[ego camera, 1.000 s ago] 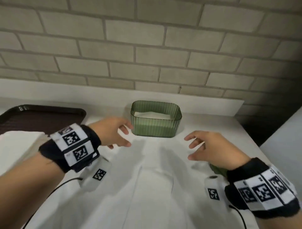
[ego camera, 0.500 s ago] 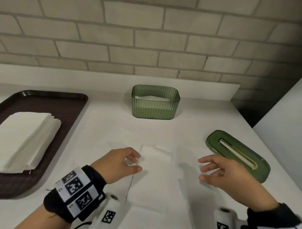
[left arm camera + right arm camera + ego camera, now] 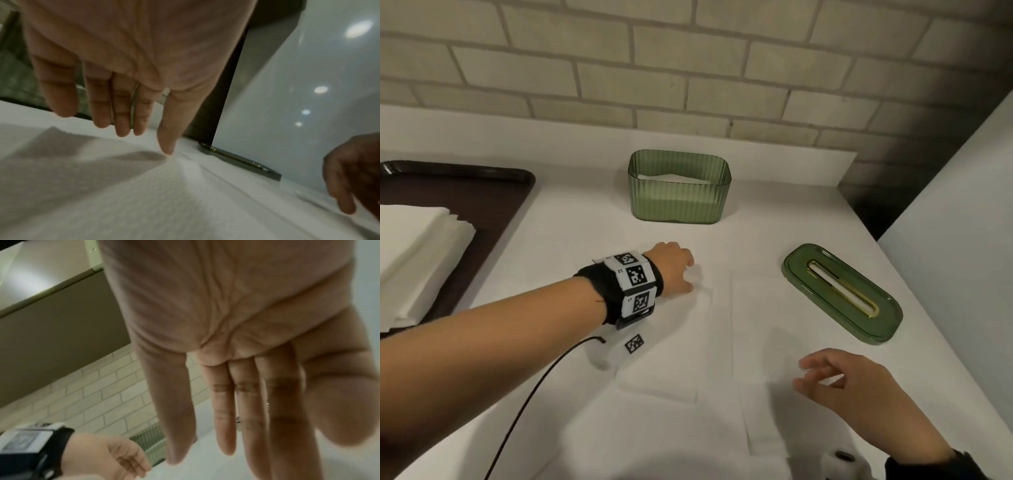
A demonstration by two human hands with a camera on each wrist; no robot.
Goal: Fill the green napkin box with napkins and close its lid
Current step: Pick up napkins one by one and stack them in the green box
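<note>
The ribbed green napkin box [image 3: 679,192] stands open near the wall with white napkins inside; it also shows behind my palm in the right wrist view [image 3: 152,446]. Its green lid [image 3: 842,291] with a gold slot lies flat on the table to the right, apart from the box. A white napkin [image 3: 681,346] lies spread on the table. My left hand [image 3: 688,277] rests on its far edge, and in the left wrist view its straight fingers [image 3: 123,123] point down at the paper. My right hand [image 3: 822,377] hovers open over the near right, holding nothing.
A dark tray [image 3: 493,192] at the left carries a stack of white napkins [image 3: 414,253]. A brick wall runs behind the white table [image 3: 774,226]. A pale panel [image 3: 962,222] stands along the table's right edge. A black cable trails from my left wrist.
Both hands drew back from the box toward me. Since then my left hand has reached forward onto the spread napkin's far edge, while my right hand stays low at the near right.
</note>
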